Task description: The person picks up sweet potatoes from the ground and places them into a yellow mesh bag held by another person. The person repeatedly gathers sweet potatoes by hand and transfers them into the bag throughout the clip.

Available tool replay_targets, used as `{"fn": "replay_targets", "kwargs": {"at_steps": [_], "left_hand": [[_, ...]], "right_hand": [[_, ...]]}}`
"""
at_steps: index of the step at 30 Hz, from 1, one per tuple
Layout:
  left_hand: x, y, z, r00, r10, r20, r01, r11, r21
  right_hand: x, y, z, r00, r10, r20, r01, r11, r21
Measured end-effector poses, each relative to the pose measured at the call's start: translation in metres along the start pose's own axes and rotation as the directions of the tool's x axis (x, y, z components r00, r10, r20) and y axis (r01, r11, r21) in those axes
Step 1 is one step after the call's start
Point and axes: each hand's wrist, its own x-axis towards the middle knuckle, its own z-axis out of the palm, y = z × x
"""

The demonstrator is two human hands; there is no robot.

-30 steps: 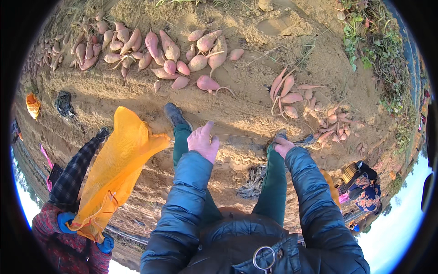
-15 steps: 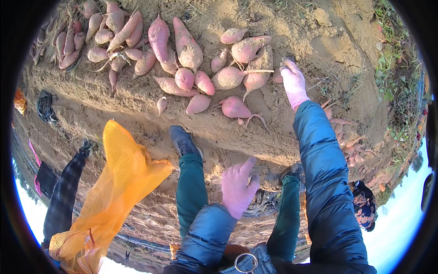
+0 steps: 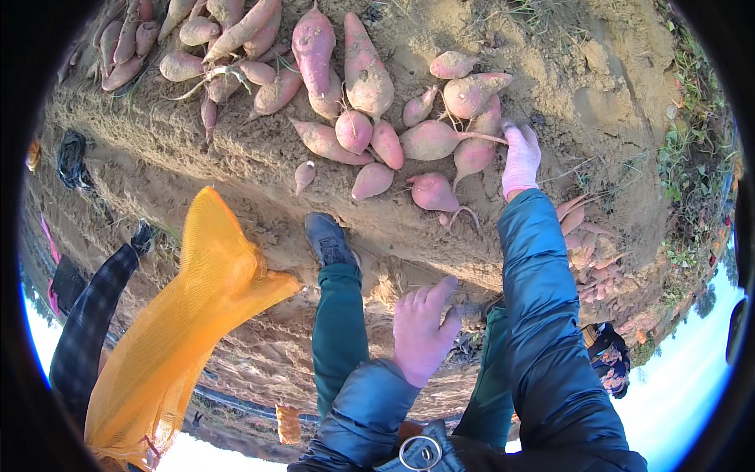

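A pile of pink-red sweet potatoes (image 3: 370,118) lies on a ridge of dry soil in front of me. My right hand (image 3: 521,157), in a pale pink glove, is stretched out to the pile's right edge. Its fingers lie flat on the soil beside a round sweet potato (image 3: 474,153), and it holds nothing. My left hand (image 3: 422,330), also gloved, hangs lower down over my knees with fingers spread and empty. Both my arms are in blue padded sleeves.
To my left, another person in a plaid sleeve (image 3: 90,315) holds an orange mesh sack (image 3: 197,307). More sweet potatoes lie at the upper left (image 3: 212,39) and by my right arm (image 3: 586,244). My left shoe (image 3: 329,240) stands in the furrow. A dark cloth (image 3: 72,157) lies at far left.
My right hand has gone from my knee up to the right edge of the pile. My left hand has dropped lower and opened. My head has come closer to the potatoes.
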Motion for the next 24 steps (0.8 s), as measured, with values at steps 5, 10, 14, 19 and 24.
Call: {"fn": "replay_targets", "kwargs": {"at_steps": [5, 10, 14, 19, 24], "left_hand": [[-0.003, -0.002, 0.013, 0.998, 0.052, -0.02, -0.051, 0.999, 0.011], [-0.001, 0.003, 0.024, 0.998, 0.057, 0.017, -0.057, 0.998, 0.009], [0.004, 0.009, 0.034, 0.999, -0.021, -0.03, 0.017, 0.99, -0.143], [0.009, 0.017, 0.051, 0.957, -0.29, -0.013, 0.212, 0.729, -0.651], [0.014, 0.022, 0.051, 0.924, -0.383, 0.004, 0.228, 0.541, -0.81]], "right_hand": [[0.017, -0.011, 0.011, 0.918, 0.224, 0.328, -0.023, 0.854, -0.519], [0.005, -0.011, -0.003, 0.9, 0.147, 0.411, -0.077, 0.98, -0.181], [-0.049, 0.024, -0.068, 0.83, 0.181, 0.527, -0.481, 0.711, 0.513], [-0.089, 0.034, -0.123, 0.704, 0.34, 0.623, -0.68, 0.576, 0.454], [-0.115, -0.018, -0.119, 0.647, 0.49, 0.583, -0.725, 0.633, 0.273]]}}
